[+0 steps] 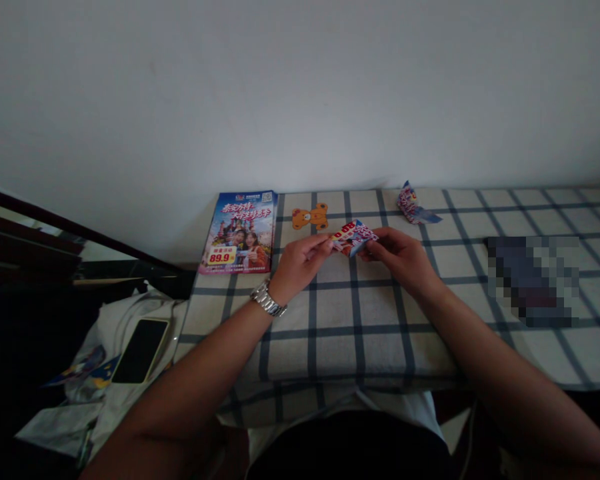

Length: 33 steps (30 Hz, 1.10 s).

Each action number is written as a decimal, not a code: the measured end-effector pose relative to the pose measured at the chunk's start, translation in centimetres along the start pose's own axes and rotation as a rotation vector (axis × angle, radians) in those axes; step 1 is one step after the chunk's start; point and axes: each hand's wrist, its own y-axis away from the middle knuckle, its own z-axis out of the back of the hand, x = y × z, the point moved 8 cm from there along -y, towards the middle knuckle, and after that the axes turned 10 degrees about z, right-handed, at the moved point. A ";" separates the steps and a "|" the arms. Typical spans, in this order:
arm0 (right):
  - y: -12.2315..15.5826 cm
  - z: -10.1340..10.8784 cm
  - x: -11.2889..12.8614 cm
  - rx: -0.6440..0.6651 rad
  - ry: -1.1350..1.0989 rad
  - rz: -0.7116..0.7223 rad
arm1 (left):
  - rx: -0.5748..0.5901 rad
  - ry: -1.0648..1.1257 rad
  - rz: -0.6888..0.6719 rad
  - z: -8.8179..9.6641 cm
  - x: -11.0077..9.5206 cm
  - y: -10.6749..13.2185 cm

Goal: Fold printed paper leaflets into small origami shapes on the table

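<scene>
A small folded piece of coloured printed paper (pixel 353 237) is held between both hands above the checked tablecloth (pixel 360 313). My left hand (pixel 300 261), with a metal watch at the wrist, pinches its left end. My right hand (pixel 397 257) pinches its right end, fingers curled. Both hands hover over the far middle of the table, close to the wall.
A colourful flyer (pixel 240 232) lies at the table's far left corner. An orange bear cutout (pixel 311 217) sits beside it. Another folded paper piece (pixel 413 204) rests near the wall. A blurred dark patch (pixel 533 280) lies at right. A phone (pixel 141 349) lies on cloth left of the table.
</scene>
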 end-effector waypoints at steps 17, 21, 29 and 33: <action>0.0 -0.6 0.9 0.169 0.374 0.179 | -0.031 -0.528 -0.328 -0.4 -1.5 0.3; 0.1 -1.2 1.6 0.236 0.467 0.261 | -0.006 -0.626 -0.345 -0.7 -1.2 0.4; 0.3 -2.1 2.4 0.381 0.703 0.491 | 0.042 -0.719 -0.316 -1.1 -1.2 0.9; 0.6 -2.6 2.6 0.440 0.746 0.549 | 0.043 -0.721 -0.305 -1.2 -1.3 1.0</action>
